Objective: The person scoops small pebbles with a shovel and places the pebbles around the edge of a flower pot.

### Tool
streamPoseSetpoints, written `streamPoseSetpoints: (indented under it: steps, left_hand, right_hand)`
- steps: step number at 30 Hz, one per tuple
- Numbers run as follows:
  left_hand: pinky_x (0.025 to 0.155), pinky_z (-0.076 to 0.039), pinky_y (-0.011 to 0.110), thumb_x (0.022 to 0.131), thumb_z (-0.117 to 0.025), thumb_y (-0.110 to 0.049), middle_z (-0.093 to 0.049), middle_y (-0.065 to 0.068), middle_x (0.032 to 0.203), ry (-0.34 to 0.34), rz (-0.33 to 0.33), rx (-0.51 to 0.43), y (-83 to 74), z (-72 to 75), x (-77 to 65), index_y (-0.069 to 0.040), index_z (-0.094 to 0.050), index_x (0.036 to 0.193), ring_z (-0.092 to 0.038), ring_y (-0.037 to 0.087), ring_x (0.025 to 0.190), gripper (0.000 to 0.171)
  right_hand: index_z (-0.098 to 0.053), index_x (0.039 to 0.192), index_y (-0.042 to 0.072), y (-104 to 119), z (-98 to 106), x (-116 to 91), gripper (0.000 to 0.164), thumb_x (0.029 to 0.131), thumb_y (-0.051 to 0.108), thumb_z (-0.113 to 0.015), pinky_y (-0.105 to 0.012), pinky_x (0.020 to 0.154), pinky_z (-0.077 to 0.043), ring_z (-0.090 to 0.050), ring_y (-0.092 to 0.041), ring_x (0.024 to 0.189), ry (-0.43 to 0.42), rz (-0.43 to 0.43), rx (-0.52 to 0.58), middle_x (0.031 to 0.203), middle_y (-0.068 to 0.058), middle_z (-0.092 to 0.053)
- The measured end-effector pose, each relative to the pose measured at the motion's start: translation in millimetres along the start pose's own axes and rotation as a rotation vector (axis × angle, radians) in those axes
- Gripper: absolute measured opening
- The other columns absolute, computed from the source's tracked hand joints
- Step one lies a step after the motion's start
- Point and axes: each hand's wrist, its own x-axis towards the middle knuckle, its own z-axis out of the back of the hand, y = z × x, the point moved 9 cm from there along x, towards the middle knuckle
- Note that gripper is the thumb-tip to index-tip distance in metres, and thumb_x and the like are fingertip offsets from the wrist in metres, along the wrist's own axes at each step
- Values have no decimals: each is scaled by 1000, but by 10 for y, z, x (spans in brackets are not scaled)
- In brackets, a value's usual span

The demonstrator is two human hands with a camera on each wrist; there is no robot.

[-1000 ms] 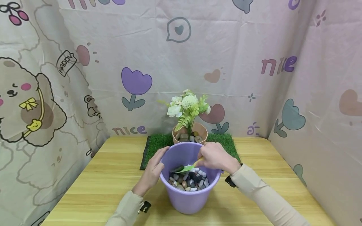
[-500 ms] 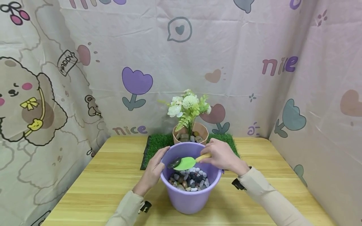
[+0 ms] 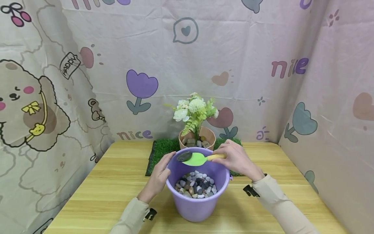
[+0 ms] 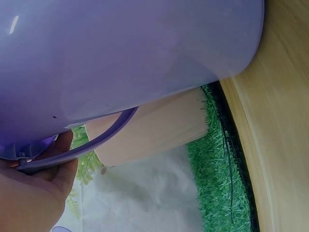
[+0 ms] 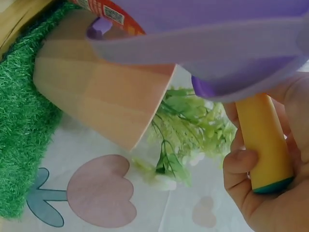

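A purple bucket (image 3: 196, 207) with several mixed pebbles (image 3: 198, 186) at its bottom stands on the table. My left hand (image 3: 157, 174) grips its left rim; in the left wrist view the fingers reach round beside the bucket's handle (image 4: 104, 139). My right hand (image 3: 236, 159) holds a small trowel by its yellow handle (image 5: 263, 142), fingers wrapped round it. The trowel's green blade (image 3: 197, 159) lies roughly level, at the height of the bucket's far rim. On the blade's tip rests a large dark stone (image 3: 184, 156).
Behind the bucket a peach flowerpot (image 3: 211, 135) holds stones and white artificial flowers (image 3: 196, 105). It stands on a green turf mat (image 3: 163, 148) on the wooden table (image 3: 96, 191). A printed cloth hangs behind and at both sides.
My right hand has lifted the trowel up from the pebbles and moved a little right, carrying the dark stone on the blade. The left hand and bucket stay where they were.
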Motion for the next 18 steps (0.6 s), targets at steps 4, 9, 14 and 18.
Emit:
streamPoseSetpoints:
  steps: [4, 9, 14, 18]
  left_hand:
    - [108, -42, 50, 83, -38, 2, -46, 12, 148, -7, 16, -10, 0, 7, 1, -9, -42, 149, -47, 26, 134, 66]
    - [108, -40, 52, 83, -38, 0, -47, 7, 148, -10, 26, -18, -13, 18, 6, -9, -42, 148, -46, 25, 135, 66]
    - [108, -40, 54, 82, -38, 0, -46, 10, 149, -10, 27, -16, -6, 14, 1, -8, -42, 148, -46, 26, 135, 66]
    - [108, -40, 55, 82, -38, 0, -46, 12, 148, -13, 28, -16, 1, 7, -3, -7, -43, 148, -46, 29, 134, 66]
  right_hand:
    - [-80, 93, 28, -46, 33, -20, 18, 77, 38, -80, -22, 63, -33, -41, -5, 73, -4, -20, -17, 81, 16, -67]
    - [-80, 91, 30, -68, 48, -26, 16, 79, 41, -79, -22, 62, -34, -43, -5, 72, 3, -41, -23, 79, 17, -66]
    - [-80, 91, 29, -72, 56, -26, 20, 79, 44, -78, -21, 60, -38, -48, -2, 70, 11, -65, -15, 79, 17, -67]
    - [-80, 91, 31, -91, 51, -32, 19, 79, 45, -77, -21, 57, -41, -50, -1, 64, 31, -89, 17, 76, 18, -68]
